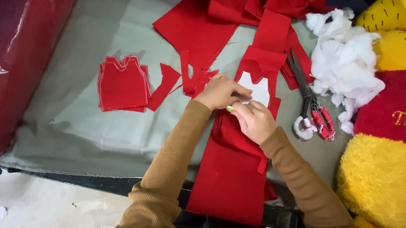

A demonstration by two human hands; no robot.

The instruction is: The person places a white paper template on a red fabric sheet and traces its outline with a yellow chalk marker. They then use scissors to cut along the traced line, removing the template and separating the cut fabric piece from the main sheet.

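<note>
At the left edge of the frame a shiny dark red plastic-wrapped roll runs out of view, creased and catching the light. At lower right a yellow plush toy wears a red cloth top with gold stitched lettering, cut off by the frame edge. A heap of white stuffing lies at upper right, beside scissors with tape-wrapped handles.

In the centre a long strip of red felt hangs over the near table edge; its lower end is out of sight. On its upper part lies a white vest-shaped template, partly covered by the left hand, which presses down on it with fingers flat. The right hand has its fingers curled tight around a small yellow-green marker tip; the rest of it is hidden in the fist. A stack of cut red vest pieces sits at centre left on the grey table cover.
</note>
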